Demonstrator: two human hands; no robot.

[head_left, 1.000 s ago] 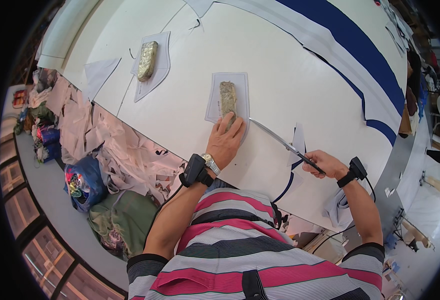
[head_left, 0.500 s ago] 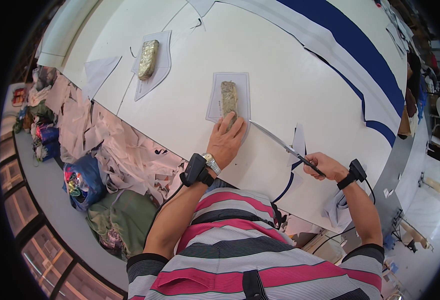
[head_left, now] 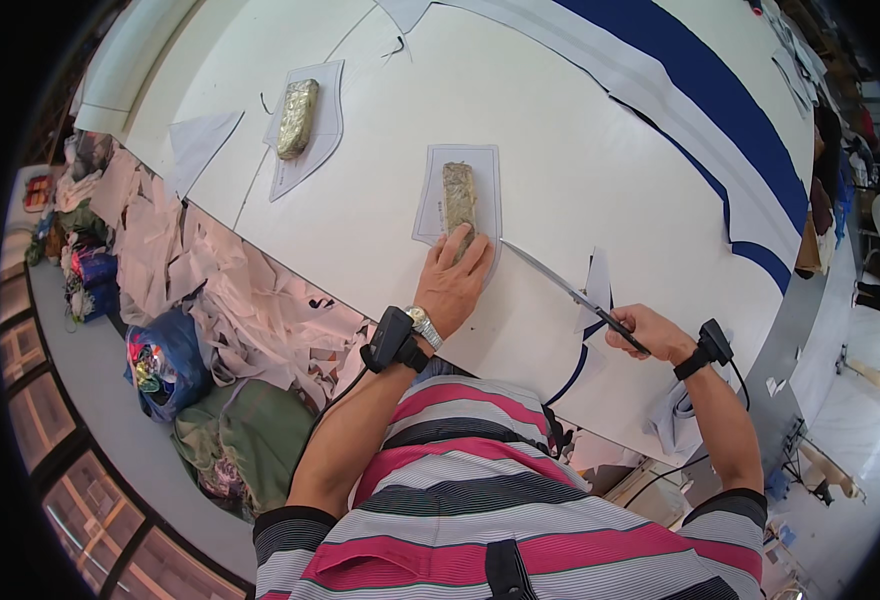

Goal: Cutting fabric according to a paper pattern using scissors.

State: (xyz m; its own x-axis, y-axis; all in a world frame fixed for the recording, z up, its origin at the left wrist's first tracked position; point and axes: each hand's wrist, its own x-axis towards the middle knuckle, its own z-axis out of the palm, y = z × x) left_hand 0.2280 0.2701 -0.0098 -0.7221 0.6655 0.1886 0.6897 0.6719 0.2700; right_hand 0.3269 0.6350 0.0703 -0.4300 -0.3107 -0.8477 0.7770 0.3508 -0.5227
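My left hand lies flat on white fabric spread over the cutting table, its fingers resting on the near end of a pale pattern piece. A mottled block weight sits on that pattern just beyond my fingertips. My right hand grips the handles of long scissors, whose blades point left toward the pattern's lower right corner and lie on the fabric.
A second pattern piece with its own block weight lies farther left. A blue stripe of cloth runs along the far side. Fabric scraps and bags pile up below the table's left edge.
The scissors' blades have slid a little left toward the pattern's corner. My left hand stays pressed on the pattern.
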